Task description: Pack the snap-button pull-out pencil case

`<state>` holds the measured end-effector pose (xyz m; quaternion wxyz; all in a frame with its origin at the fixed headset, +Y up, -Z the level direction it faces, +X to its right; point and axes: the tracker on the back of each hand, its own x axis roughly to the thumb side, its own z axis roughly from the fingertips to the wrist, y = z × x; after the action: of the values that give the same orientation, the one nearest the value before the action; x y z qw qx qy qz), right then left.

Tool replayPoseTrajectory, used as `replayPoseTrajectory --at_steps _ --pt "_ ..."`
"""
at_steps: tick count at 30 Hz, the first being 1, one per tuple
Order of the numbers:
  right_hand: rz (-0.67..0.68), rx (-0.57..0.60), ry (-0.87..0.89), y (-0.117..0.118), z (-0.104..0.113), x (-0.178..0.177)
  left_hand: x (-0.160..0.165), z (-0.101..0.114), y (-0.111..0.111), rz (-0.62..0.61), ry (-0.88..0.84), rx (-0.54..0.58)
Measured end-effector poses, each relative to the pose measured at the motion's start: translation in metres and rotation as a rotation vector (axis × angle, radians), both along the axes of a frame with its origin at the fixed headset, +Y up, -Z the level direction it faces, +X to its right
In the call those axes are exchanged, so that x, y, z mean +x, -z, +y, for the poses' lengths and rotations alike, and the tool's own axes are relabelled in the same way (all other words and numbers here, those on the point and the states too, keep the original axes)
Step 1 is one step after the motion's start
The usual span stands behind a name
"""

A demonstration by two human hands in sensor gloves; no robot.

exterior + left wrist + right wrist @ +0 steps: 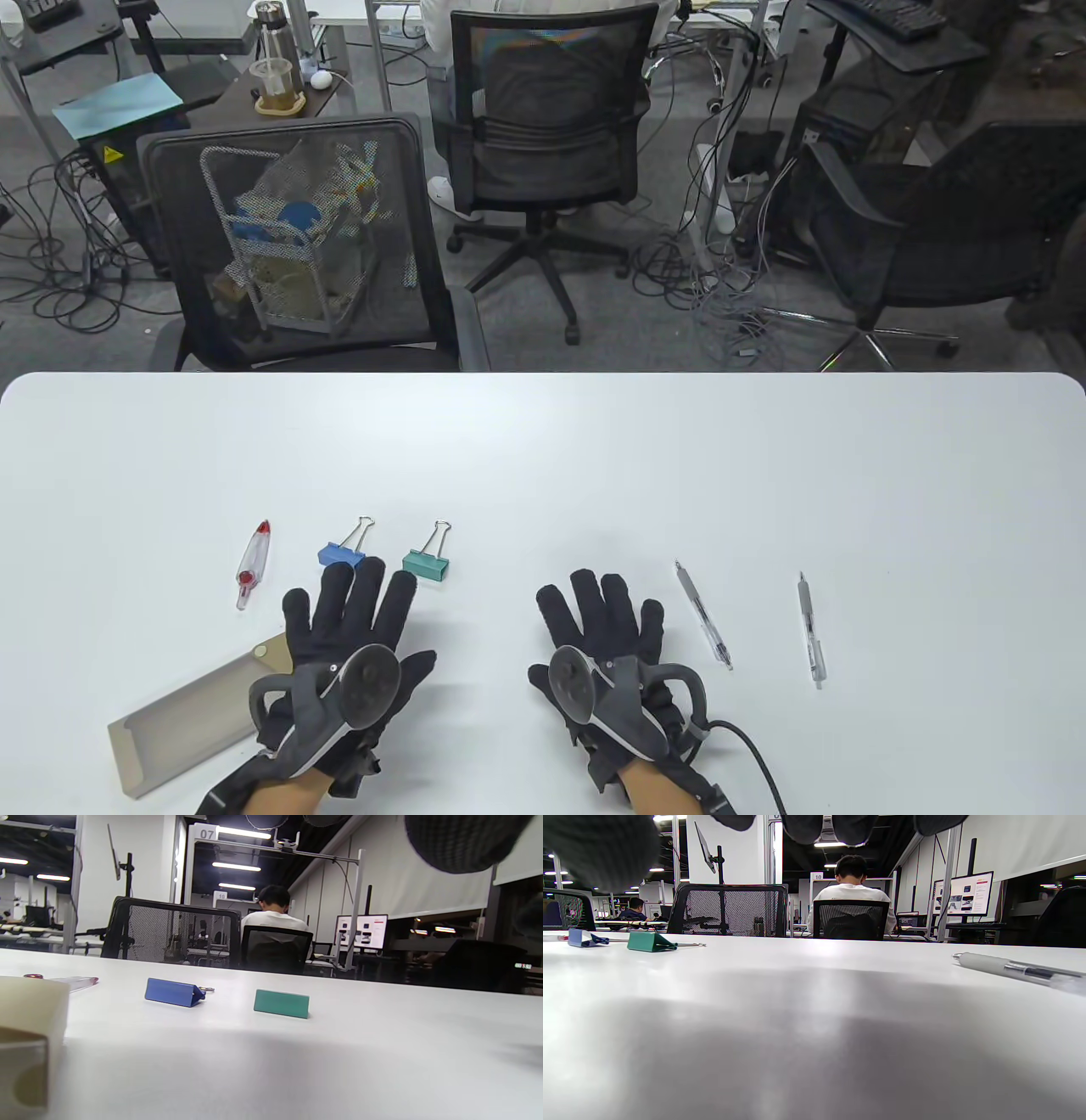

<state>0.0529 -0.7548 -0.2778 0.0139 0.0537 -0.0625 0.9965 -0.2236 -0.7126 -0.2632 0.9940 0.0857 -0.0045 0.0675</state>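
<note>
A beige pencil case [182, 717] with a snap button lies at the front left of the white table [543, 441]; its corner shows in the left wrist view [29, 1035]. My left hand [352, 611] lies flat and open, palm down, beside the case's right end and partly over it. My right hand [598, 615] lies flat and open on bare table. A blue binder clip [344, 552] [174, 992] and a green binder clip [427, 562] [282, 1003] [649, 941] sit just beyond my left fingers. A clear red-tipped correction tape [253, 564] lies further left. Two pens [703, 613] [812, 628] lie to the right.
A mesh office chair [297, 246] stands at the table's far edge, left of centre. More chairs, cables and desks are on the floor beyond. A cable [755, 751] runs from my right wrist toward the front edge.
</note>
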Motion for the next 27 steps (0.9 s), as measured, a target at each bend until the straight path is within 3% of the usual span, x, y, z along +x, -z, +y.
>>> replayPoseTrajectory --at_steps 4,11,15,20,23,27 --pt "-0.002 0.011 0.001 0.0 0.001 0.001 -0.025 0.012 0.001 0.068 0.025 -0.057" --pt "-0.002 0.008 0.011 0.0 0.001 0.002 -0.086 0.018 0.003 0.169 0.009 -0.281" --pt "0.003 0.008 0.02 0.001 0.001 0.002 -0.121 0.005 0.007 0.225 0.008 -0.428" --pt "0.001 0.0 0.018 0.0 0.001 0.002 -0.153 -0.021 0.009 0.303 -0.017 -0.706" --pt "0.0 -0.004 0.02 0.0 0.001 0.003 -0.158 -0.034 0.01 0.324 0.021 -0.76" --pt "-0.002 -0.009 0.019 0.0 0.001 0.004 -0.156 -0.039 0.01 0.293 0.046 -0.701"
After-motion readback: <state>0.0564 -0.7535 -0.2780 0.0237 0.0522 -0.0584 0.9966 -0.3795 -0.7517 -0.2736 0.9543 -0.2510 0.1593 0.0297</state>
